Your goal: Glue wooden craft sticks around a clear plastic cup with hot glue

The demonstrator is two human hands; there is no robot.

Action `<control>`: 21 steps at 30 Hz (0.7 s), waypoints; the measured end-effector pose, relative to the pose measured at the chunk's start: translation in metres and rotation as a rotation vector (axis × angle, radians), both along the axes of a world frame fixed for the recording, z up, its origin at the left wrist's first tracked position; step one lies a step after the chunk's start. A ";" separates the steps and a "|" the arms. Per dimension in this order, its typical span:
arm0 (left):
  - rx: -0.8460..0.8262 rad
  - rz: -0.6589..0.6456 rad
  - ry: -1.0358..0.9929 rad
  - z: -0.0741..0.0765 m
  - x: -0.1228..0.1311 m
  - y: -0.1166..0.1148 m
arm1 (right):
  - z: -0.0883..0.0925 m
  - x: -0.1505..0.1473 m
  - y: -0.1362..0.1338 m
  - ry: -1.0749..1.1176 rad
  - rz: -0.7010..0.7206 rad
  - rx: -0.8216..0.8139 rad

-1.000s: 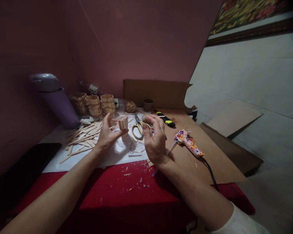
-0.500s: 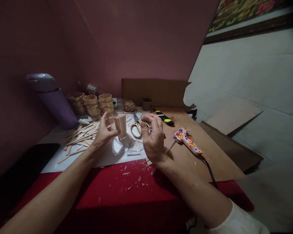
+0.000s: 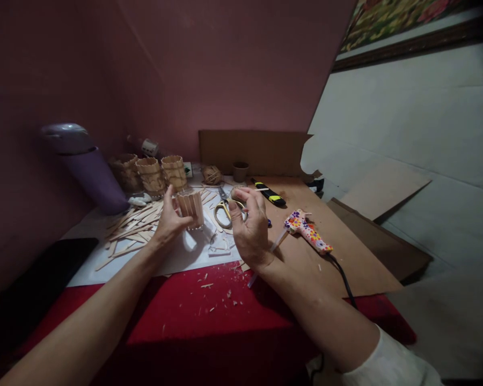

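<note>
My left hand (image 3: 169,221) grips a cup (image 3: 190,210) whose side is covered with upright wooden craft sticks. The cup is held a little above the white paper, thumb in front. My right hand (image 3: 250,225) is raised to the right of it, fingers curled. A short piece of craft stick (image 3: 261,189) pokes out by its fingertips, seemingly held there; its inner end is hidden. Behind that hand lie scissors (image 3: 222,213) with yellowish handles, partly covered. A flower-patterned glue gun (image 3: 309,231) rests on the brown board, a clear glue stick at its rear.
Loose craft sticks (image 3: 132,228) lie heaped at left on white paper (image 3: 84,268). Stick-covered cups (image 3: 174,170), twine (image 3: 212,175) and a small brown pot (image 3: 240,171) stand behind. A utility knife (image 3: 269,193) is on the board (image 3: 346,268). A purple bottle (image 3: 92,171) leans left.
My left hand has turned the cup, so its stick-covered side now faces me and the clear part is mostly out of sight. My right hand has barely moved.
</note>
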State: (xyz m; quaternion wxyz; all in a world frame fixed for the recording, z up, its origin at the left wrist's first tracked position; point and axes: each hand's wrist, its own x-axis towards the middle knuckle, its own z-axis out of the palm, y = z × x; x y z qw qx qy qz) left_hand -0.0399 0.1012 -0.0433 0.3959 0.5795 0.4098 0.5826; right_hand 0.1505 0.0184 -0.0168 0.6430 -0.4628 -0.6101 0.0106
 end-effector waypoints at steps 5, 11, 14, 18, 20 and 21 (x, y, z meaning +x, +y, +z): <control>-0.016 0.027 0.015 0.006 0.005 -0.004 | 0.001 0.000 -0.001 0.001 0.015 -0.009; -0.018 0.044 0.038 0.004 0.007 -0.005 | 0.002 0.000 -0.003 -0.001 0.020 -0.014; 0.010 0.037 0.020 0.002 0.006 -0.003 | 0.002 -0.001 -0.003 0.002 0.025 -0.018; 0.006 0.055 0.025 0.000 0.006 0.000 | 0.002 -0.001 -0.003 0.003 0.029 -0.013; -0.008 0.050 0.035 0.001 0.007 -0.002 | 0.002 -0.001 -0.003 -0.001 0.029 -0.008; -0.017 0.035 0.036 0.002 0.008 -0.004 | 0.002 -0.001 -0.003 -0.003 0.029 -0.008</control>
